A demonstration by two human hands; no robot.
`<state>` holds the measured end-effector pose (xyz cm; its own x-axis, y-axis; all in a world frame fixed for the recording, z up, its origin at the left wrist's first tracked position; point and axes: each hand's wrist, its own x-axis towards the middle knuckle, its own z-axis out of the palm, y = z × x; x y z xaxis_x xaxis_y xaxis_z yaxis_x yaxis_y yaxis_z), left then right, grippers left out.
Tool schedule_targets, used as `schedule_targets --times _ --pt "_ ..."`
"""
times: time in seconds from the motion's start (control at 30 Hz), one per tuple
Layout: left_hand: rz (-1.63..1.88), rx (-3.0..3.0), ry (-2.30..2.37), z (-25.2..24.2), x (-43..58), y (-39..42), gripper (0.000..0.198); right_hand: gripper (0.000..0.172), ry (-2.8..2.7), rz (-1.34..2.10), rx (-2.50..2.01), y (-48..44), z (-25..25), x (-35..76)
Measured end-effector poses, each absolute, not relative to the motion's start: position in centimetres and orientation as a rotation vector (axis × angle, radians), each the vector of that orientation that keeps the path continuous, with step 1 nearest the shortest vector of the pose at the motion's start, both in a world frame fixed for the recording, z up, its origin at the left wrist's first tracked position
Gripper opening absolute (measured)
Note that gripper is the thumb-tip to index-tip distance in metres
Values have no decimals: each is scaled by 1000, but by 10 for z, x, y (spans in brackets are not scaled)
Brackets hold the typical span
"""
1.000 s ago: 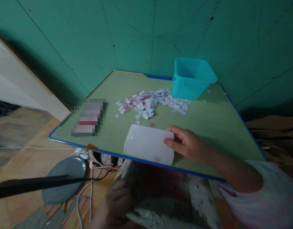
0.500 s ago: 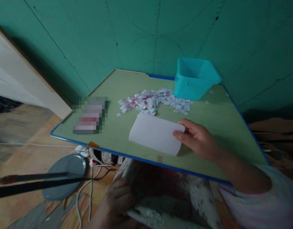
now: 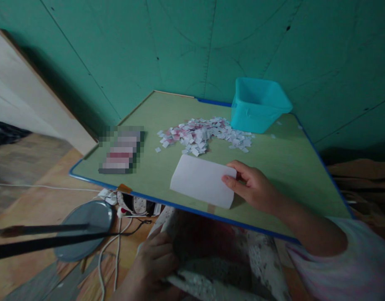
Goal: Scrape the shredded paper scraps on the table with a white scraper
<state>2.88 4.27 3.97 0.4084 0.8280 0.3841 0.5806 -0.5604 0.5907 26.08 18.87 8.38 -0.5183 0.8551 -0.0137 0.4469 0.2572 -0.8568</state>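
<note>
Paper (image 3: 202,180) shifted, plain white, slightly curved

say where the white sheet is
In the head view, the sheet is near centre, its right edge in the right hand, between the scraps and near table edge.

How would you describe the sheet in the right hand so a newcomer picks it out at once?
Find the pale green table in front of the green wall. Near its front edge, the right hand holds the white sheet by one end. Unlike the small paper scraps heaped beyond it, it is one large piece.
</note>
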Motion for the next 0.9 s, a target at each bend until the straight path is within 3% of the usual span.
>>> schedule_targets --times 0.47,0.9 --pt "921 2282 1206 42 31 44 36 30 -1941 1467 -1187 186 77 259" --pt "970 2280 1181 44 30 49 37 23 -2233 1170 -1095 174 94 260"
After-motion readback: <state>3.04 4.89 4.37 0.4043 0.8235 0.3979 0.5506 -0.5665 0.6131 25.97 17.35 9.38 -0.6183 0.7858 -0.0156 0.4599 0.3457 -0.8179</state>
